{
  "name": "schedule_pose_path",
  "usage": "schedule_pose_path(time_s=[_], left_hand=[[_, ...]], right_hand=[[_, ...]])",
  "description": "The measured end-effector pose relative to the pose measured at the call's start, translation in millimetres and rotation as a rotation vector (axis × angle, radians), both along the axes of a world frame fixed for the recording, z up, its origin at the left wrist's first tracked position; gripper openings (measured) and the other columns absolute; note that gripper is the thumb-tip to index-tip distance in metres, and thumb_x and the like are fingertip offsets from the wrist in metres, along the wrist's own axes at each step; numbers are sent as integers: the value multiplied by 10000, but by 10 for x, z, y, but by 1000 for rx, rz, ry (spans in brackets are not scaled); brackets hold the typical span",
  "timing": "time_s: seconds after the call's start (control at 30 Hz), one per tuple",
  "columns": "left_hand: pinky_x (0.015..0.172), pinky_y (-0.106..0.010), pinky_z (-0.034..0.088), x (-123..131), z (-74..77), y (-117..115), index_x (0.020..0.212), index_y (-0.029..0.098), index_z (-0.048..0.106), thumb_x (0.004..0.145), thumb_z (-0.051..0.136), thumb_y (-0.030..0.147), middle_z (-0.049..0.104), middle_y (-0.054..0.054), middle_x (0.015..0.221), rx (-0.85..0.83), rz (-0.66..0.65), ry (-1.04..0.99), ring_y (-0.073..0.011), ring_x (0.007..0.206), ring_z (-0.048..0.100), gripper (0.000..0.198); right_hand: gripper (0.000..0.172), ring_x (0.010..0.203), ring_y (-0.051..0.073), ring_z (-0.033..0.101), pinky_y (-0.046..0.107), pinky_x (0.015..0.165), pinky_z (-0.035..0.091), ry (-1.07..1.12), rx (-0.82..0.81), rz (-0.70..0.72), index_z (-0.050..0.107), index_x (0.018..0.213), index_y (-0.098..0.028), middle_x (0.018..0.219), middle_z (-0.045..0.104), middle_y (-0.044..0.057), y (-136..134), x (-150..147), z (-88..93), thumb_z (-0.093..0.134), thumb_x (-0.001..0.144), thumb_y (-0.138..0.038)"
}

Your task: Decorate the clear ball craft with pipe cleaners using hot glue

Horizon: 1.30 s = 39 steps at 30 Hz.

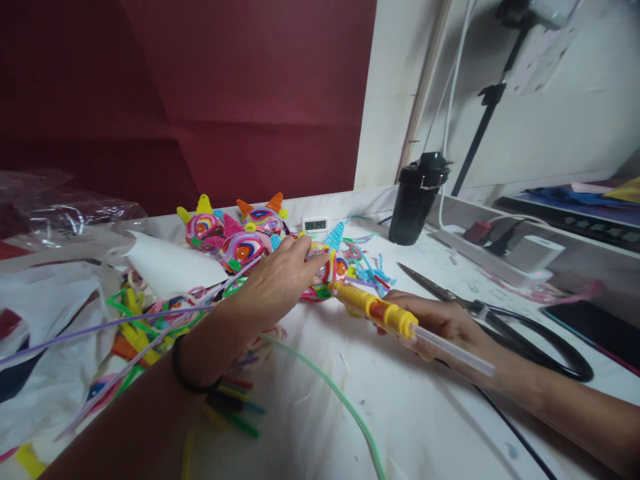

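My left hand [280, 277] reaches forward over the table, its fingers pressed on a colourful pipe-cleaner figure [334, 267] with a blue cone horn. My right hand [440, 320] grips a yellow glue gun [380, 312], whose clear glue stick pokes out backward. The gun's nozzle points at the figure under my left fingers. Three more bright coiled figures [235, 233] with orange, yellow and pink horns stand just behind my left hand. A black band circles my left wrist.
Black-handled scissors [500, 317] lie right of my right hand. A black cup [417, 197], a small digital clock [315, 225], a power strip [500, 250] and a phone [595, 330] stand around. Loose pipe cleaners [145, 327], white paper and plastic bags [45, 313] fill the left side.
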<state>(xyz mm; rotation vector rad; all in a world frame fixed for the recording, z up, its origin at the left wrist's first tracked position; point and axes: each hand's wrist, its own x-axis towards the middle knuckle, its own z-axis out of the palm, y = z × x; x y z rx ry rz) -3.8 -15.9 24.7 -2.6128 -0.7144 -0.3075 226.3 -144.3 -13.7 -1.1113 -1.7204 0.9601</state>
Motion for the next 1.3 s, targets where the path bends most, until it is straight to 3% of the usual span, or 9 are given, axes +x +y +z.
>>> schedule_pose_path(time_s=[0.13, 0.3, 0.5, 0.73, 0.93, 1.1, 1.3], left_hand=[[813, -345, 426, -4, -9, 20, 1299, 201, 514, 964, 414, 217, 491, -97, 1085, -2, -13, -14, -239, 985, 471, 350], [822, -339, 434, -1, -3, 16, 1304, 201, 503, 960, 412, 194, 491, -92, 1088, -1, 1, -10, -228, 989, 474, 356], [823, -348, 437, 1, -2, 16, 1277, 192, 519, 967, 407, 211, 484, -92, 1069, -3, -7, -6, -237, 992, 467, 331], [832, -344, 434, 4, 1, 15, 1284, 201, 507, 959, 418, 202, 488, -90, 1076, 1, -1, 2, -232, 998, 473, 336], [827, -348, 428, -3, 4, 7, 1278, 191, 515, 951, 434, 181, 480, -95, 1078, -6, -8, -3, -245, 1002, 469, 338], [820, -345, 421, 3, 3, 1, 1288, 200, 512, 952, 446, 200, 488, -93, 1075, -4, -3, -12, -248, 1005, 468, 342], [816, -337, 424, 4, 1, -13, 1282, 202, 514, 938, 497, 215, 491, -87, 1071, 16, -12, -27, -242, 1000, 471, 345]], right_hand=[[486, 884, 242, 594, 345, 758, 467, 24, -7, -28, 717, 928, -209, 950, 638, 83, 1, 13, -16, 638, 770, -662], [462, 794, 216, 580, 311, 661, 463, 7, -14, -61, 711, 879, -204, 912, 634, 74, -16, 12, -3, 623, 783, -648], [370, 870, 230, 590, 359, 791, 472, 8, 31, -61, 690, 919, -204, 915, 650, 59, -7, 47, -51, 601, 838, -553], [378, 895, 245, 603, 377, 818, 487, 32, 32, -40, 706, 928, -220, 874, 646, 52, 14, 34, -15, 604, 829, -570], [440, 929, 265, 617, 381, 803, 499, 16, 47, -44, 724, 964, -221, 1010, 667, 90, 29, 49, -10, 629, 797, -618], [358, 992, 253, 609, 402, 910, 469, 12, 98, -21, 696, 1071, -225, 1026, 650, 86, 37, 66, -75, 647, 838, -493], [335, 1051, 247, 592, 388, 917, 470, 17, 105, 22, 642, 1154, -229, 1126, 613, 100, 48, 101, -176, 625, 882, -424]])
